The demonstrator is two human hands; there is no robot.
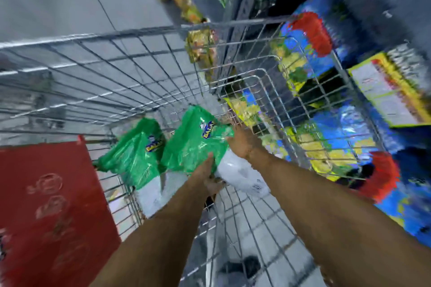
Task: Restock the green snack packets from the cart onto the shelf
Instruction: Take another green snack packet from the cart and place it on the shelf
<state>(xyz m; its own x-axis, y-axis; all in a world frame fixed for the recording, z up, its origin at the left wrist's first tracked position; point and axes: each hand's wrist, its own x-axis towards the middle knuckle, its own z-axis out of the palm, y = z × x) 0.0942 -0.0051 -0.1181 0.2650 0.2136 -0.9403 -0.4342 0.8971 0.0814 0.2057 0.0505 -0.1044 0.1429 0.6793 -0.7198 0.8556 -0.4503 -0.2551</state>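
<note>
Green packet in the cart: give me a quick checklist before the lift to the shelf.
1. Left hand grips the near green packet at its lower edge: ok.
2. Right hand on its right side: ok, though how firmly it grips cannot be told.
3. Second green packet lies apart to the left, untouched: ok.
4. Path clear of the cart rim: cannot tell.
5. Free space on the shelf: cannot tell, too blurred.

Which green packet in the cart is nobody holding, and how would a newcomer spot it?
Look inside the wire cart, beside the red flap on its near end. Two green packets lie side by side on the cart floor. The free packet is the one nearer the flap; no hand touches it, whereas the held packet sits between the left hand and right hand.
</note>
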